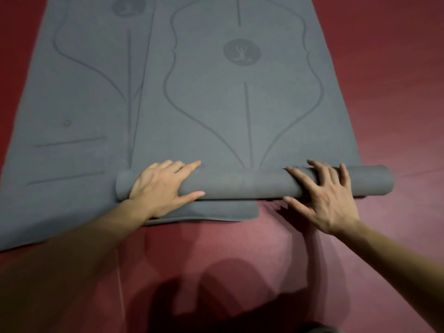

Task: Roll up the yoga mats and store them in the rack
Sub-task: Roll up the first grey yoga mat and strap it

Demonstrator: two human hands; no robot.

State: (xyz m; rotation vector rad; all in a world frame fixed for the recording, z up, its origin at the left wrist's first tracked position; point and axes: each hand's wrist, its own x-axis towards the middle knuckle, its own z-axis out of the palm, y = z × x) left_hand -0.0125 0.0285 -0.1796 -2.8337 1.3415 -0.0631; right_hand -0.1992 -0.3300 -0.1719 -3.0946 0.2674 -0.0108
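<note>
Both hands flat, fingers spread: left hand (163, 186) and right hand (329, 195) press on rolled grey mat (252, 185), long axis left-right across red floor (396, 92); unrolled part runs away, seemingly overlapping second mat (72, 116).

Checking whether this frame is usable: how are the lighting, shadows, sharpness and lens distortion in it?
Head view: dim, warm light with no glare. A big dark shadow lies across the red floor at the bottom. The right hand looks slightly smeared, with jagged edges by its thumb. The left hand and the rolled mat are sharper. The wide lens bows the mat's sides.
</note>
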